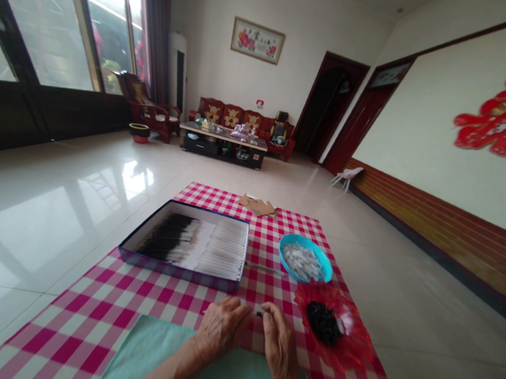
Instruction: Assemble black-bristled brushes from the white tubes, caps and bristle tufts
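Thin dark-tipped stick [257, 313] pinched between left hand [221, 328] and right hand [279, 348] (both curled closed); red dish [354, 348] just beyond right hand.

Logged from my remote view: on the checked tablecloth [94, 311], an open box [182, 245] at left, holding rows of slender items; a plastic bowl [304, 258] to its right; a plastic dish [334, 327] nearer, below the bowl; cardboard scraps [258, 206] behind the box; a cloth [148, 345] at the near edge. Farther off, a low table [256, 146] before a sofa [217, 112].
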Demonstrator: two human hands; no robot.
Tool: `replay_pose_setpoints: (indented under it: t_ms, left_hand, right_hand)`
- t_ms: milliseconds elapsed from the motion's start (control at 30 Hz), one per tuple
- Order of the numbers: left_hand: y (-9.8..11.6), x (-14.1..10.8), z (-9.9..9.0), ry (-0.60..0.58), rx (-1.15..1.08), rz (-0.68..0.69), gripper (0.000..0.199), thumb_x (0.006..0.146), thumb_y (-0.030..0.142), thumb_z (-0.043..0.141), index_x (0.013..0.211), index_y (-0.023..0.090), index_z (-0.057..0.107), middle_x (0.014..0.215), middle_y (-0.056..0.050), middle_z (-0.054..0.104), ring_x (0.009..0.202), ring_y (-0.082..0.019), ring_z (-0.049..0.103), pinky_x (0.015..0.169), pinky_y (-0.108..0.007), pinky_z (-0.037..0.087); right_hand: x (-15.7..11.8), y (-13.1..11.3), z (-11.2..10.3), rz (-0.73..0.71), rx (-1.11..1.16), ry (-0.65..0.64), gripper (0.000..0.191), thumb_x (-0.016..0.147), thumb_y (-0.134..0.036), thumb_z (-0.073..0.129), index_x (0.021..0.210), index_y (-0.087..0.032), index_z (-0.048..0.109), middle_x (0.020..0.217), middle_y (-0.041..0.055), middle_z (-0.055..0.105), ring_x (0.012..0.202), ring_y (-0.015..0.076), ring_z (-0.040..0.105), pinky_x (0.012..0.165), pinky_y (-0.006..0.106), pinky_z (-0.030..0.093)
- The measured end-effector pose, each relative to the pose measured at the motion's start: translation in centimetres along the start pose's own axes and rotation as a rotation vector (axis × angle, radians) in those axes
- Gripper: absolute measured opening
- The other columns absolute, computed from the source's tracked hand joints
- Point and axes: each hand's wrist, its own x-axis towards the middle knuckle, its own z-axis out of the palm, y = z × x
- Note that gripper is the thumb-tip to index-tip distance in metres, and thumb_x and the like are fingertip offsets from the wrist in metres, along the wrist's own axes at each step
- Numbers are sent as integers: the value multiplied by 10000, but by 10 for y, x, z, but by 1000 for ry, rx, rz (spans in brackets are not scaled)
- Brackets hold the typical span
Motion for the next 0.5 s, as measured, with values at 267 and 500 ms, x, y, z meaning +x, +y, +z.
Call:
replay_pose_setpoints:
  t_ms: [267, 500]
  left_hand:
    - [2, 0, 2, 13, 12, 35, 275, 957, 315, 334, 822, 233, 558, 712, 1, 539, 646, -138, 498, 553, -257, 280]
    - [3, -1, 2, 10, 9, 49, 262, 950, 307, 347, 803, 227, 548, 701, 3, 534, 635, -133, 501, 537, -257, 279]
  right_hand:
    - [1, -1, 2, -35, 6, -38, 238, 946, -308, 350, 853, -215, 548, 795, 43, 622, 754, 163, 617, 688, 254, 509]
    - [4, -2, 11, -66, -45, 122, 351, 933, -352, 376, 653, -223, 545, 594, 24, 596, 556, 160, 595, 556, 249, 500]
